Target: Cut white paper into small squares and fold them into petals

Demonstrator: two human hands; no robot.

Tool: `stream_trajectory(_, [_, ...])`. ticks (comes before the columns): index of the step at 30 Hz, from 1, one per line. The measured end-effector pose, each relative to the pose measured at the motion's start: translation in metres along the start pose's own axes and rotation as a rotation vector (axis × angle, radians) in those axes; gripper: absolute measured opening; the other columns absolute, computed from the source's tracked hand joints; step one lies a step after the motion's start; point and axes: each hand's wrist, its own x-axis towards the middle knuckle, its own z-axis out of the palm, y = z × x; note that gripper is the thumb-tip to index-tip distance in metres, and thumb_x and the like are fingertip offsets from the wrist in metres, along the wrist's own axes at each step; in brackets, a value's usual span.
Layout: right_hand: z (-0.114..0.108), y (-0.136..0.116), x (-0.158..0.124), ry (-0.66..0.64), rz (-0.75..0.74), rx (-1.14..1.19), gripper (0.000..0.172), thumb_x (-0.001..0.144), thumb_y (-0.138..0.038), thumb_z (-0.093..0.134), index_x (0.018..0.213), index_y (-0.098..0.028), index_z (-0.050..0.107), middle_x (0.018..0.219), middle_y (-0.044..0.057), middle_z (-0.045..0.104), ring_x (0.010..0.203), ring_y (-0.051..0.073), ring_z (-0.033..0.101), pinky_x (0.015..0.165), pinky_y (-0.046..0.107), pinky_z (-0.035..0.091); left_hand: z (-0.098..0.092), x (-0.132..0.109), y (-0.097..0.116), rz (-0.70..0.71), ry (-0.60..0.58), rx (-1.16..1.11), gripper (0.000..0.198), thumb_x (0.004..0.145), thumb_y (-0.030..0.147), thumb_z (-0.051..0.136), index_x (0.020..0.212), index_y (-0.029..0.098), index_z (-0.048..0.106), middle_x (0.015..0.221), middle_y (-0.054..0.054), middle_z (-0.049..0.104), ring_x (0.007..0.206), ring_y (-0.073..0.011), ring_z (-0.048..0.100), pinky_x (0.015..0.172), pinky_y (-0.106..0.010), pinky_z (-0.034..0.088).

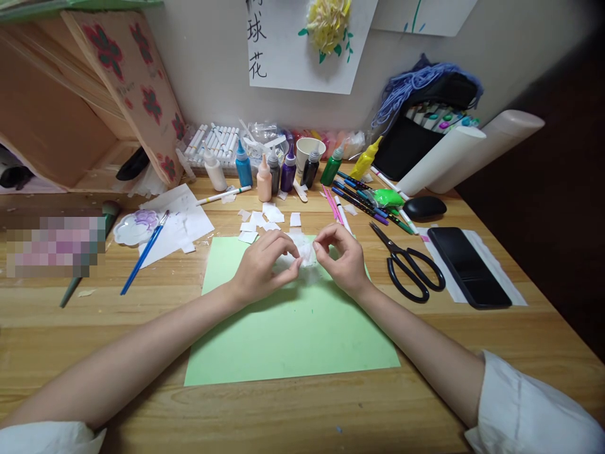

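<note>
My left hand [265, 265] and my right hand [341, 255] meet over the far edge of a light green paper sheet [293, 328] on the wooden desk. Both pinch a small crumpled piece of white tissue paper [305, 254] between their fingertips. Several small white paper squares [265, 219] lie just beyond the green sheet, in front of my hands.
Black scissors [409, 265] and a black phone [467, 265] lie to the right. A row of paint bottles [283, 170], a paper cup [309, 151] and several pens [363, 198] stand behind. A palette [135, 227] and blue brush [142, 252] sit on white paper at left.
</note>
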Motion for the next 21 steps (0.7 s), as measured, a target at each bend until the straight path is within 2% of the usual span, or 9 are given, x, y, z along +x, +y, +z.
stream_trajectory(9, [0.0004,0.0018,0.001,0.085,0.073,0.016,0.006,0.078,-0.018,0.056,0.079,-0.021,0.052,0.074,-0.001,0.053,0.066,0.012,0.049,0.06,0.026,0.042,-0.0002,-0.0009,0.0001,0.071,0.034,0.005,0.009,0.076,0.013,0.058,0.079,0.018,0.05,0.075,-0.002,0.055,0.071,-0.0126,0.051,0.063,-0.026,0.043])
stream_trajectory(16, [0.0,0.0054,0.0044,0.189,0.126,0.072,0.006,0.079,-0.022,0.055,0.081,-0.02,0.049,0.075,-0.001,0.051,0.068,0.013,0.05,0.062,0.026,0.042,-0.0018,-0.0027,0.0012,0.136,-0.001,-0.025,0.012,0.072,0.012,0.056,0.079,0.018,0.049,0.076,-0.002,0.055,0.071,-0.0137,0.051,0.063,-0.026,0.043])
stream_trajectory(18, [-0.0001,0.0057,0.0051,0.215,0.124,0.084,0.007,0.08,-0.023,0.054,0.082,-0.02,0.049,0.076,-0.001,0.05,0.069,0.013,0.05,0.063,0.026,0.042,-0.0025,-0.0028,0.0023,0.111,-0.016,-0.005,0.011,0.071,0.012,0.055,0.077,0.018,0.048,0.075,-0.002,0.054,0.07,-0.0139,0.05,0.062,-0.026,0.041])
stream_trajectory(21, [0.0,0.0057,0.0048,0.228,0.104,0.106,0.007,0.081,-0.025,0.053,0.084,-0.021,0.048,0.078,0.0,0.049,0.071,0.013,0.05,0.064,0.026,0.042,-0.0028,-0.0016,0.0033,-0.001,-0.086,0.081,0.01,0.069,0.015,0.054,0.076,0.018,0.047,0.075,-0.002,0.053,0.07,-0.0151,0.048,0.061,-0.027,0.04])
